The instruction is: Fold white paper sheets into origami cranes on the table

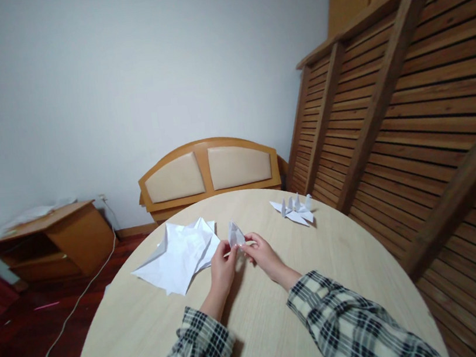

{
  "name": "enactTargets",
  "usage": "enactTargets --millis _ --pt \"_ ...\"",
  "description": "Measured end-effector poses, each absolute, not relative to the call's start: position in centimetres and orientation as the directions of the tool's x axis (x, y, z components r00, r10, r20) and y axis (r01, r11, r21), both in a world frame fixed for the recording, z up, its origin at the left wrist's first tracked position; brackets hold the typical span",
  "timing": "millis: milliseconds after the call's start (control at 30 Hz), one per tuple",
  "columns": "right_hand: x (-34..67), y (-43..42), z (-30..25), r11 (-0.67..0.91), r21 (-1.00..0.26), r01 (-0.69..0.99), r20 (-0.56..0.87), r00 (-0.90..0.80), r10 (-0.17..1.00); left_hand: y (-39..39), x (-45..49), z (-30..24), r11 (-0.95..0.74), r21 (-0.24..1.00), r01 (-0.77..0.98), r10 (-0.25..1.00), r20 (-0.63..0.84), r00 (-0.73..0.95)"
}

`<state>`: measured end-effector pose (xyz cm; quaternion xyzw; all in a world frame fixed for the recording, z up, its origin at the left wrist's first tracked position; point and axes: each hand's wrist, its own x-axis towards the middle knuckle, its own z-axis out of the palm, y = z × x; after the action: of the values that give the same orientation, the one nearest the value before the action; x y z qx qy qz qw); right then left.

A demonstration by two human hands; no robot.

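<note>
Between my two hands, a small folded piece of white paper (pixel 235 233) stands with its point upward, just above the middle of the table. My left hand (pixel 223 265) pinches its lower left edge. The thumb and fingers of my right hand (pixel 265 256) grip its lower right side. The fingertips of both hands nearly meet at its base, and they cover the bottom folds. Left of my hands lies a loose pile of creased white paper sheets (pixel 175 255). Over to the right, several folded paper cranes (pixel 298 211) sit close together.
The round light-wood table (pixel 268 328) spans the space before me. Beyond it stands a padded headboard (pixel 208 171) against the wall. A slatted wooden panel (pixel 389 121) leans along the right. A low wooden cabinet (pixel 64 232) and a white cable (pixel 69 314) are at left.
</note>
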<state>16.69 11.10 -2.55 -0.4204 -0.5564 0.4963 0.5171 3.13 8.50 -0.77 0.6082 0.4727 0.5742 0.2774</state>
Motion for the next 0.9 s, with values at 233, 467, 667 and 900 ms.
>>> enactTargets --millis 233,467,667,900 --pt "16.5 10.4 -1.8 0.173 -0.979 -0.106 0.182 -0.083 0.980 9.1 3.1 -1.4 -0.400 0.897 0.189 0.872 0.436 -0.222" --pt "16.5 10.1 -1.9 0.258 -0.964 -0.056 0.263 -0.098 0.960 9.4 3.1 -1.5 -0.330 0.944 0.032 0.931 0.331 -0.155" --pt "16.3 10.5 -2.5 0.281 -0.960 -0.011 0.280 -0.163 0.946 8.8 3.1 -1.0 -0.273 0.961 -0.049 0.954 0.265 -0.139" --pt "16.2 10.8 -2.5 0.183 -0.978 -0.096 0.199 -0.209 0.957 8.3 3.1 -0.6 -0.166 0.970 -0.178 0.984 0.150 -0.099"
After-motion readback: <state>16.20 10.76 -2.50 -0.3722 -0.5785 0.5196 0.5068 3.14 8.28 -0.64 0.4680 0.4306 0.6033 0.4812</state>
